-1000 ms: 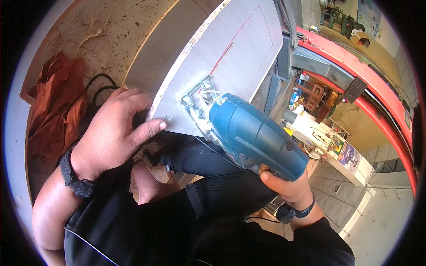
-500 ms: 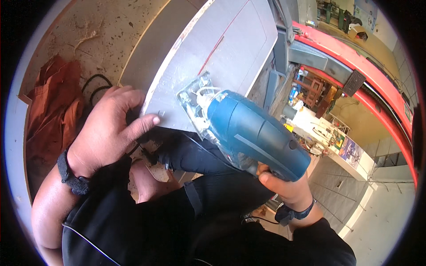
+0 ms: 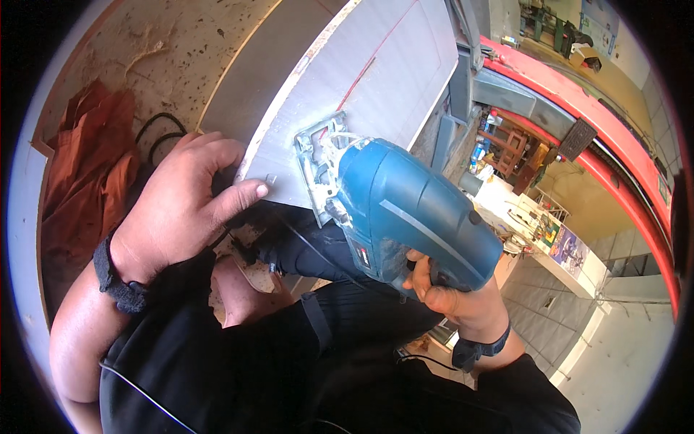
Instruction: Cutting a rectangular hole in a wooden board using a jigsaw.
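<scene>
A light grey board [image 3: 390, 79] with red lines drawn on it slants across the upper middle. My left hand [image 3: 177, 202] grips its near left corner, with the thumb lying on the top face and the fingers over the edge. A blue jigsaw [image 3: 419, 210] rests with its dusty metal base plate on the near part of the board, beside a red line. My right hand [image 3: 459, 293] is wrapped round the jigsaw's handle from behind. The blade is hidden by the base plate and the tool's body.
A reddish-brown cloth [image 3: 90, 195] and a black cable [image 3: 159, 137] lie at the left on a sawdust-strewn surface. Another grey panel [image 3: 253, 69] lies beneath the board. At the right stands a red and grey metal frame [image 3: 531, 98], with a cluttered white table [image 3: 557, 246] beyond it.
The jigsaw has turned slightly and its rear end has come a little nearer to me. The board and my left hand have shifted slightly to the right. More of my right fingers shows.
</scene>
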Tool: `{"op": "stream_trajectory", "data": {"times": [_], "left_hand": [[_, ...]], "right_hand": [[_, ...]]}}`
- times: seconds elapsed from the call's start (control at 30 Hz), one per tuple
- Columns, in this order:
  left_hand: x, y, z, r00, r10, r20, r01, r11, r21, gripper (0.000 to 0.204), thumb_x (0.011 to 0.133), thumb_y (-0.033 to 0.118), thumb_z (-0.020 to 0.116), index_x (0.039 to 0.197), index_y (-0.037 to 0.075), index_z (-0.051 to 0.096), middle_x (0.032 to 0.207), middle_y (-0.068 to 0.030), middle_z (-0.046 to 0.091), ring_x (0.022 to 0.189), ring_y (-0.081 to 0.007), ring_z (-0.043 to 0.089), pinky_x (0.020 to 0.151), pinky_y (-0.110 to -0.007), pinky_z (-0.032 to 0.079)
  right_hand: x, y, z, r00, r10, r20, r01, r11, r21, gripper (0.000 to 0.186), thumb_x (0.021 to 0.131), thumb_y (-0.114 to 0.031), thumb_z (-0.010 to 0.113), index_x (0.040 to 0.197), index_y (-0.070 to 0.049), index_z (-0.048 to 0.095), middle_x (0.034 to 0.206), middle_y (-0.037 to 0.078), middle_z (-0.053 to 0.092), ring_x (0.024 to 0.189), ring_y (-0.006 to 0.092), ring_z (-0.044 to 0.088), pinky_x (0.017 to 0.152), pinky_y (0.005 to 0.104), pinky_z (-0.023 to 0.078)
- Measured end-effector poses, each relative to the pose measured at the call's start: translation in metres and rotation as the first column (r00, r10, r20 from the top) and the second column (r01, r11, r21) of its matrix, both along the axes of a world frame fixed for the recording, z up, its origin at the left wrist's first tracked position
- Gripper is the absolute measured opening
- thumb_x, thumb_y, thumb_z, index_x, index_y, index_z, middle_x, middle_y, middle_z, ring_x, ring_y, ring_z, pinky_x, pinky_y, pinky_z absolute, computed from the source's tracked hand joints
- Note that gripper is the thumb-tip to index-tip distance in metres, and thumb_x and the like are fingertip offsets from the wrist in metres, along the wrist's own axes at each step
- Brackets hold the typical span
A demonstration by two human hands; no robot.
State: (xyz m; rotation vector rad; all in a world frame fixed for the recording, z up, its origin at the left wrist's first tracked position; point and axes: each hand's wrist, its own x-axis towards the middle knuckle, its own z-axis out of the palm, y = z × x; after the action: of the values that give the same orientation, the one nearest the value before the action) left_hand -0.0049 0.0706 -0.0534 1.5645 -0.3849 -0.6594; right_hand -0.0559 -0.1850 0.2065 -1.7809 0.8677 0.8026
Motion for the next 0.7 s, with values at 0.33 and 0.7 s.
{"op": "stream_trajectory", "data": {"times": [0.33,0.7], "left_hand": [[0.0,0.0,0.001,1.0,0.004,0.009,-0.004,1.0,-0.002,0.042,0.095,0.04,0.076,0.102,-0.001,0.073,0.093,-0.0189,0.067,0.092,-0.0355,0.064,0.084,-0.044,0.051],[-0.003,-0.002,0.0,0.999,0.035,0.015,-0.034,0.999,-0.042,0.038,0.093,0.033,0.078,0.099,-0.003,0.071,0.092,-0.0209,0.065,0.091,-0.0392,0.062,0.085,-0.045,0.049]], "right_hand": [[0.005,-0.009,0.003,0.988,0.147,-0.041,-0.152,0.975,-0.163,0.059,0.073,-0.019,0.096,0.12,-0.001,0.065,0.089,0.004,0.068,0.083,0.0163,0.066,0.079,0.0331,0.056],[0.012,-0.004,0.013,0.994,0.093,-0.049,-0.1,0.983,-0.152,0.058,0.075,-0.017,0.097,0.122,-0.004,0.066,0.094,0.0,0.068,0.086,0.0091,0.064,0.08,0.0268,0.053]]}}
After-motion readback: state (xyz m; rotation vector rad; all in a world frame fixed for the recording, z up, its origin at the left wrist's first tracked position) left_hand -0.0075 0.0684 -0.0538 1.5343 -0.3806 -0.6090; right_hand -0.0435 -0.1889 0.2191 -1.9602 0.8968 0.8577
